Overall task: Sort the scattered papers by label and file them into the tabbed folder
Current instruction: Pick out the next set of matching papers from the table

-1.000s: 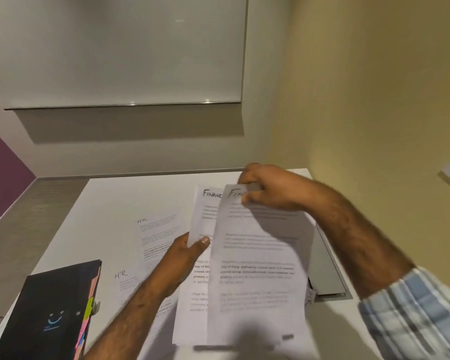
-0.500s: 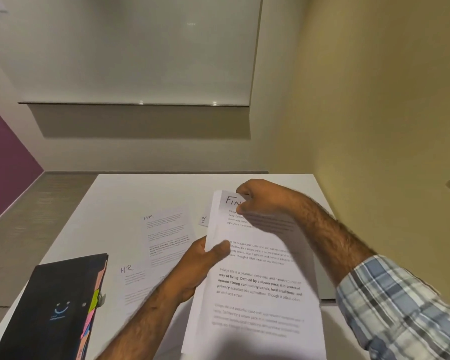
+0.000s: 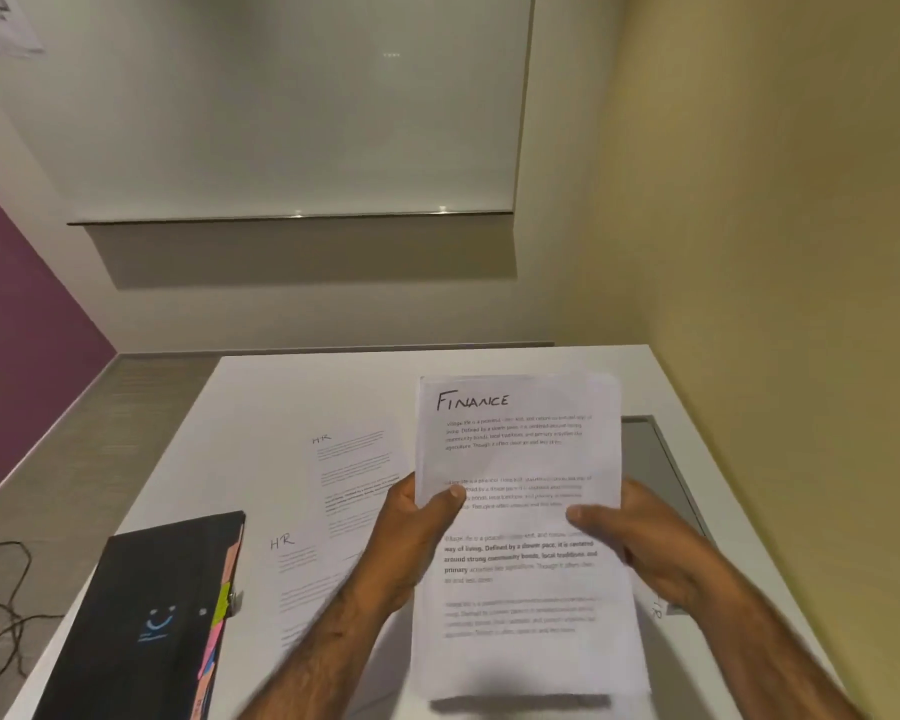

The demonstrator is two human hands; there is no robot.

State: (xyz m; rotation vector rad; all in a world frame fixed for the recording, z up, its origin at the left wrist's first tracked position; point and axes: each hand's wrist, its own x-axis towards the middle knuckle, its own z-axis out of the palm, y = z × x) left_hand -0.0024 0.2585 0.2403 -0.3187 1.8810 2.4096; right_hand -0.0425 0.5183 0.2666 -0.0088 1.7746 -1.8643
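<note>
A stack of FINANCE papers (image 3: 520, 517) is held above the white table (image 3: 292, 392). It is gripped at its left edge by the left hand (image 3: 411, 532) and at its right edge by the right hand (image 3: 645, 543), each thumb closed over the front page. At the stack's nine o'clock, the far HR sheet (image 3: 354, 470) and the near HR sheet (image 3: 302, 579) are laid flat. The black tabbed folder (image 3: 146, 615) is seen at eight o'clock.

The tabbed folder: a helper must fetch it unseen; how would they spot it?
Start at the white table by the yellow wall. At its near left corner, left of the HR sheets, lies the folder. It alone is black, with a blue smiley on the cover and coloured tabs along its right edge.
</note>
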